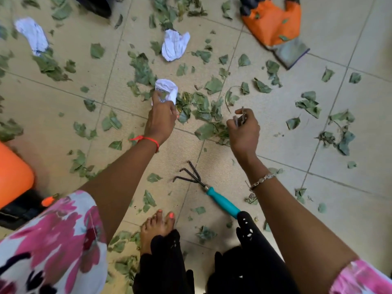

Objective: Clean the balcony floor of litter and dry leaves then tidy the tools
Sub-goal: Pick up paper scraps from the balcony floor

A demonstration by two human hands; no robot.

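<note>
Dry green leaves (203,107) lie scattered over the tiled balcony floor (275,134). My left hand (161,122) grips a crumpled white paper (166,90) just above the floor. My right hand (244,130) pinches a few thin dry twigs (241,117) over the leaf pile. Two more crumpled white papers lie farther off, one in the middle (175,44) and one at the far left (31,35). A small hand rake (207,192) with dark prongs and a teal handle lies on the floor between my arms.
An orange work glove (273,24) lies at the top right. An orange and black object (14,179) stands at the left edge, and a dark object (95,5) at the top. My bare foot (157,230) is near the rake.
</note>
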